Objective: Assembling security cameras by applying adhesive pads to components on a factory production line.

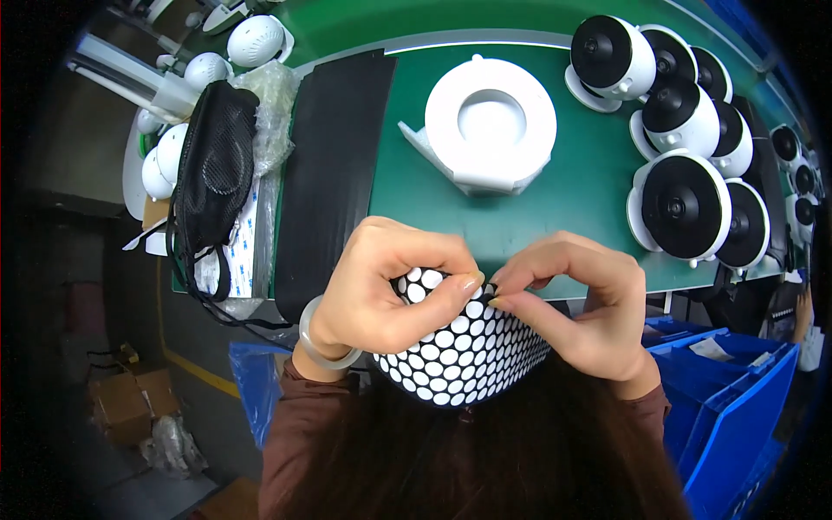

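Close in front of me is a curved black sheet covered with white round dots (451, 360). My left hand (394, 286) pinches its upper edge between thumb and forefinger, and a bangle circles that wrist. Fingertips of my right hand (576, 299) are pinched together at the same edge, just right of the left thumb. A small dark bit shows between those fingertips; whether it is a peeled dot or part of the sheet I cannot tell. Beyond my hands, a white ring-shaped holder (442, 108) sits on foam on the green table (416, 204).
Several white cameras with black round fronts (685, 204) crowd the table's right side. A black mat (334, 165) lies left of centre, beside a black mesh pouch (212, 156) and bubble wrap (269, 113). Blue crates (719, 399) stand at lower right, cardboard boxes (134, 403) at lower left.
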The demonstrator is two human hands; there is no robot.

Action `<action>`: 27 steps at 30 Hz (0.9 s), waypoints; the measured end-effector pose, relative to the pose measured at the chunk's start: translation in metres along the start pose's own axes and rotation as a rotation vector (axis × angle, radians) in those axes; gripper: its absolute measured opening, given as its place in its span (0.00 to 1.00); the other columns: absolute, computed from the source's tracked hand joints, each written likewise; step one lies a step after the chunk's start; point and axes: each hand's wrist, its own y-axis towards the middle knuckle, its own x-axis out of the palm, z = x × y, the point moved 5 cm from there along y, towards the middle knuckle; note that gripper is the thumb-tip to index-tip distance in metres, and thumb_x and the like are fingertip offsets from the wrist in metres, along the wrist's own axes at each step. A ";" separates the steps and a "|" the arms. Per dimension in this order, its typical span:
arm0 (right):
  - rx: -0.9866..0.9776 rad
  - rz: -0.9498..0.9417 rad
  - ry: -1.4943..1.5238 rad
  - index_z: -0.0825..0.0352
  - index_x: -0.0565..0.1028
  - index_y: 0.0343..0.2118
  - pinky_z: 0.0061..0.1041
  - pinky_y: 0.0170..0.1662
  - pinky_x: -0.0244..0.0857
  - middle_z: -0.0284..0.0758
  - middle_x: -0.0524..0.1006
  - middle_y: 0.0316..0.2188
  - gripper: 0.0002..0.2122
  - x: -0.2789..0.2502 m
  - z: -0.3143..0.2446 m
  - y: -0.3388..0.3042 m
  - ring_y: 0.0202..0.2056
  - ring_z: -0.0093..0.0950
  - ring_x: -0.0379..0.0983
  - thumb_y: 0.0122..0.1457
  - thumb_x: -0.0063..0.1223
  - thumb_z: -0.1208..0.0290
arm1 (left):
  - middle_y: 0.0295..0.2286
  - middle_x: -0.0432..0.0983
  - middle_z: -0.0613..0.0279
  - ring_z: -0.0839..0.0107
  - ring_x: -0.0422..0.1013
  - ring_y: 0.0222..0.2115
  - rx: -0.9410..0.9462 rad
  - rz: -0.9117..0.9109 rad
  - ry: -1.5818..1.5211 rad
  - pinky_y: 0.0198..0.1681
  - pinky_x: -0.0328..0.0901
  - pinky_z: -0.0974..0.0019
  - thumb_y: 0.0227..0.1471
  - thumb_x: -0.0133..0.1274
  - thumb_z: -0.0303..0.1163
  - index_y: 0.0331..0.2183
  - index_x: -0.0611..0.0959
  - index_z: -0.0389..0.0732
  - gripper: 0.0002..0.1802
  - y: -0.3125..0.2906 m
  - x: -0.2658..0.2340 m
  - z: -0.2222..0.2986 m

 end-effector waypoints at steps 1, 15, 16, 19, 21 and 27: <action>0.009 0.015 -0.005 0.68 0.75 0.23 0.17 0.25 0.63 0.32 0.75 0.22 0.06 -0.001 0.001 0.000 0.24 0.23 0.72 0.40 0.59 0.80 | 0.12 0.69 0.57 0.72 0.65 0.11 -0.008 -0.015 0.003 0.16 0.56 0.74 0.32 0.51 0.24 0.14 0.74 0.31 0.06 0.001 0.000 -0.002; 0.032 0.082 -0.048 0.73 0.74 0.21 0.17 0.29 0.63 0.38 0.75 0.23 0.06 0.000 -0.004 -0.006 0.25 0.24 0.71 0.37 0.57 0.85 | 0.13 0.69 0.58 0.69 0.67 0.14 0.069 -0.098 0.053 0.16 0.57 0.72 0.40 0.50 0.21 0.19 0.76 0.32 0.02 0.003 0.004 0.000; -0.030 0.131 -0.119 0.73 0.74 0.21 0.17 0.29 0.64 0.38 0.75 0.22 0.05 -0.002 -0.007 -0.009 0.25 0.25 0.71 0.37 0.57 0.85 | 0.13 0.69 0.58 0.69 0.67 0.14 0.075 -0.087 0.064 0.16 0.57 0.72 0.40 0.50 0.21 0.19 0.76 0.32 0.02 0.002 0.004 -0.001; 0.074 0.082 -0.045 0.73 0.74 0.20 0.17 0.29 0.64 0.38 0.75 0.22 0.05 -0.002 -0.003 -0.006 0.25 0.24 0.71 0.38 0.56 0.85 | 0.14 0.69 0.58 0.70 0.67 0.14 0.057 -0.118 0.058 0.17 0.57 0.72 0.39 0.50 0.20 0.19 0.75 0.33 0.02 0.001 0.005 -0.001; 0.268 -0.005 0.108 0.72 0.73 0.21 0.17 0.30 0.64 0.37 0.75 0.24 0.04 -0.002 0.007 -0.004 0.27 0.22 0.70 0.39 0.55 0.84 | 0.14 0.69 0.59 0.70 0.67 0.14 0.071 -0.119 0.065 0.17 0.58 0.72 0.39 0.50 0.20 0.19 0.75 0.33 0.02 0.001 0.006 -0.001; 0.243 -0.010 0.209 0.71 0.73 0.23 0.18 0.34 0.63 0.38 0.75 0.28 0.02 -0.019 0.009 0.001 0.31 0.22 0.70 0.44 0.53 0.82 | 0.14 0.70 0.62 0.75 0.69 0.16 0.079 0.014 0.154 0.21 0.62 0.75 0.39 0.50 0.20 0.20 0.75 0.33 0.00 0.000 -0.002 -0.009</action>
